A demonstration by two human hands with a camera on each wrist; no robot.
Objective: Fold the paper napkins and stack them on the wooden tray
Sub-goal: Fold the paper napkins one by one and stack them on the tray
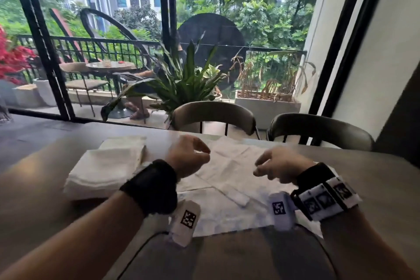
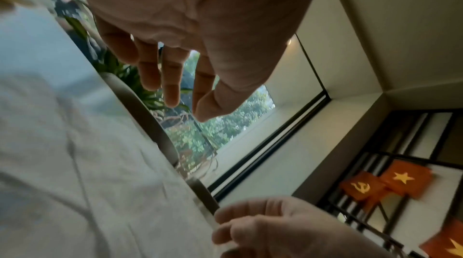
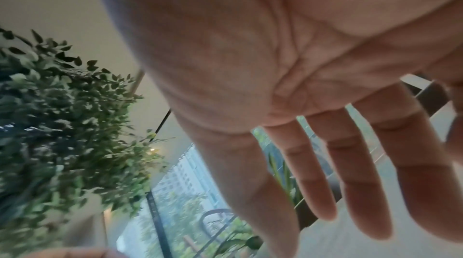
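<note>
Across the middle of the brown desk (image 1: 375, 179) a large creased white paper napkin (image 1: 229, 173) is spread flat and unfolded, with a small white folded piece (image 1: 237, 198) lying on its near part. Just to its left, a stack of folded white paper napkins (image 1: 104, 170) is seen; whatever lies under the stack cannot be made out. Above the spread napkin, the left hand (image 1: 189, 157) is held with fingers loosely curled and nothing gripped, and the right hand (image 1: 279, 166) is likewise held relaxed and empty, well apart from the left. From the wrist views, both palms are shown with fingers extended and nothing between them. Black wrist straps with white marker tags are worn on both forearms. Behind the desk, two grey curved-back chairs (image 1: 213, 113) are placed before a green potted plant (image 1: 181, 79).
</note>
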